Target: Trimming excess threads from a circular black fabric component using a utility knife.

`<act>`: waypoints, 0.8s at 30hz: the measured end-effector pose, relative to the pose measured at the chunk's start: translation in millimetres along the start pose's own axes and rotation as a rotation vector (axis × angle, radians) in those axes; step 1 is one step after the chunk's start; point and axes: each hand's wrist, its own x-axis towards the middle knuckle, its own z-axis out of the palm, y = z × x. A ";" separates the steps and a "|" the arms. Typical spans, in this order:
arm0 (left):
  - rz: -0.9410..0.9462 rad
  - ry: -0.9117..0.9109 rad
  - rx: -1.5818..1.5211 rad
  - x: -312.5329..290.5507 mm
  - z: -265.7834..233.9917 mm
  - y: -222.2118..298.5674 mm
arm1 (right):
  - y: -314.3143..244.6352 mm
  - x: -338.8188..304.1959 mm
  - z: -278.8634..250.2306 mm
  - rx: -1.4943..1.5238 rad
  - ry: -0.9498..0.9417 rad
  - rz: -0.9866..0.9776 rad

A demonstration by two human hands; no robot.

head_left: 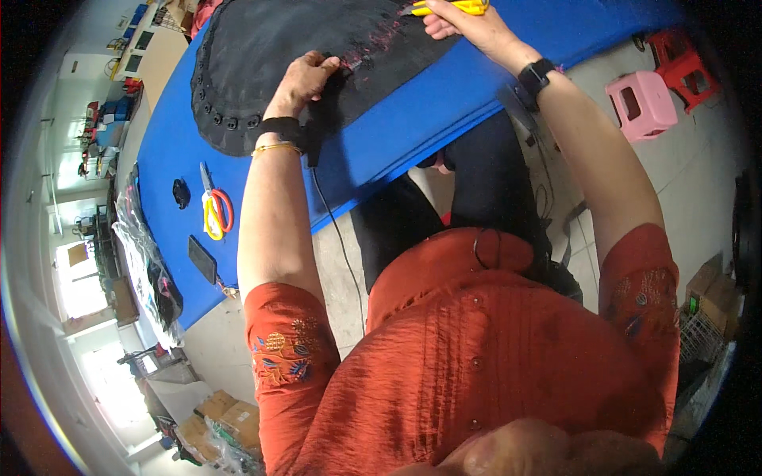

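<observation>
A large black sheet, with a curved edge and a row of dark clips or loops along its left side, lies at the far part of the blue-covered table. My right hand is closed round a yellow box cutter, its tip pointing left over the sheet. My left hand pinches black material near the sheet's front edge. Between the hands runs a ragged strip of pinkish-red shreds. Under my left wrist hangs a dark strap-like piece, with a thin cable trailing down from there.
Left on the blue table lie scissors with red and yellow handles, a small black object and a phone. Clear plastic bags rest along its left edge. Pink and red stools stand right; cardboard boxes lie lower left.
</observation>
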 end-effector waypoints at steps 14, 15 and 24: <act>0.041 0.011 -0.016 -8.3 -0.2 -7.6 | -1.0 -5.7 2.4 -0.005 -0.064 -0.022; 0.052 0.003 -0.009 -7.7 -1.9 -5.4 | -2.0 -6.1 3.4 -0.011 -0.053 -0.005; 0.011 -0.038 -0.027 -10.3 -7.0 -3.4 | 1.4 -1.2 6.7 -0.002 -0.050 0.008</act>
